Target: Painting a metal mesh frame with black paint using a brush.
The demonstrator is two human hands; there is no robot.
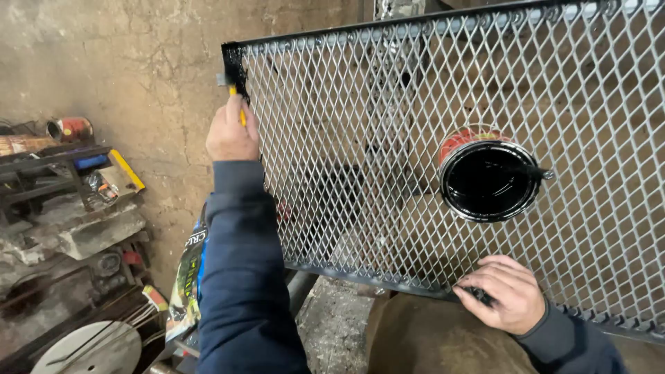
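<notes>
Head view: left hand (232, 131) grips a paintbrush (235, 83) at the mesh panel (388, 138); right hand (502, 292) pinches its lower edge

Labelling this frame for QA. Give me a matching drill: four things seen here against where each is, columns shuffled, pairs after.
1. yellow-handled paintbrush
2. open round can of black paint
3. right hand
4. white round disc

a. on the grey metal mesh panel
b. on the panel's lower edge
c. at the panel's top left corner, held in the left hand
d. bottom left of the view

Pairs: 1-c, 2-a, 3-b, 4-d
</notes>
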